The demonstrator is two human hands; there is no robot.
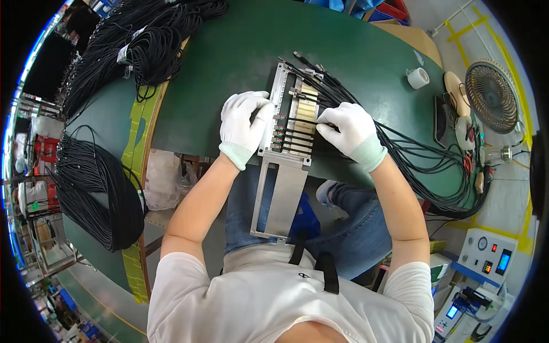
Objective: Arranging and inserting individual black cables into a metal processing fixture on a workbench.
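A long metal fixture (289, 197) extends from the green table over my lap. In its upper part, several black cables (298, 138) lie side by side in slots, their ends toward the left rail. My left hand (243, 123), in a white glove, is closed against the fixture's left edge, its fingertips partly hidden. On the other side, my gloved right hand (350, 130) pinches one black cable between thumb and forefinger at the fixture's right edge. Other loose cables (394, 143) run under and past that hand, with connector ends beyond the fixture's far end.
Large coils of black cable (100, 191) and a heaped bundle (154, 54) lie to the left, by a yellow-taped table edge (134, 154). At the right are a white tape roll (418, 78), a fan (492, 96) and a control box with gauge (486, 256).
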